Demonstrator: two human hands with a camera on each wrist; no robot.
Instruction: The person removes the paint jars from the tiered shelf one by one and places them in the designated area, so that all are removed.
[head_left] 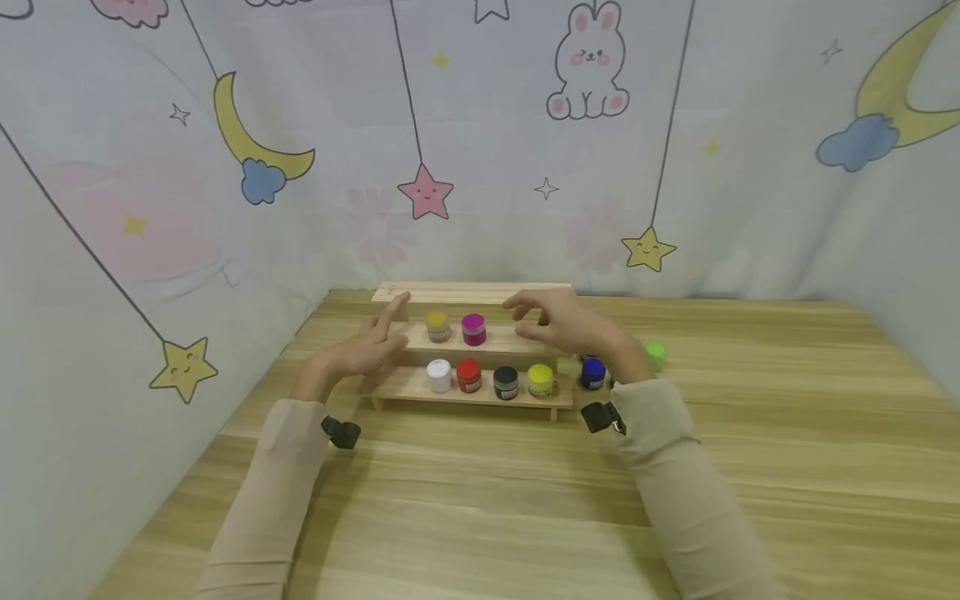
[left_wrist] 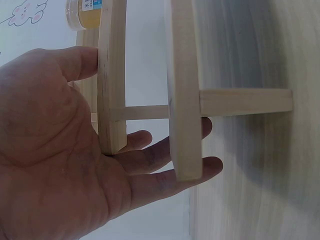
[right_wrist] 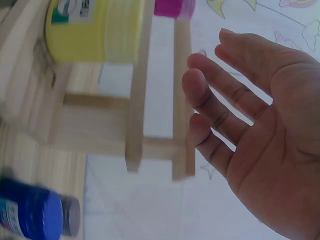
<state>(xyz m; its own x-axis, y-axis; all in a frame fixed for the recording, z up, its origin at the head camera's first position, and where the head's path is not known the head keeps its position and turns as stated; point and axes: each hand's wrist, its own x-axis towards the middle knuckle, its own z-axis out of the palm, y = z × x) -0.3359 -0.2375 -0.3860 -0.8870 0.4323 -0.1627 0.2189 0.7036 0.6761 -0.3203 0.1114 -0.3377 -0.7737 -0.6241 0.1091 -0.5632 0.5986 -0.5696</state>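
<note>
A tiered wooden rack [head_left: 480, 403] stands on the table with small paint jars on it. My left hand [head_left: 362, 348] is at the rack's left end. In the left wrist view its thumb touches a board's edge, while the other fingers pass behind the boards. My right hand [head_left: 558, 321] is over the right part of the middle tier, fingers loosely bent, holding nothing. An orange-yellow jar [head_left: 438, 328] and a magenta jar [head_left: 473, 330] sit on the middle tier. White [head_left: 439, 376], red [head_left: 468, 376], black [head_left: 506, 382] and yellow jars [head_left: 540, 381] line the lower tier.
Right of the rack, a blue jar [head_left: 592, 374] and a bright green jar [head_left: 656, 356] stand on the table [head_left: 465, 492]; other dark jars there are partly hidden by my right arm. A white cloth [head_left: 510, 225] printed with stars and moons hangs behind.
</note>
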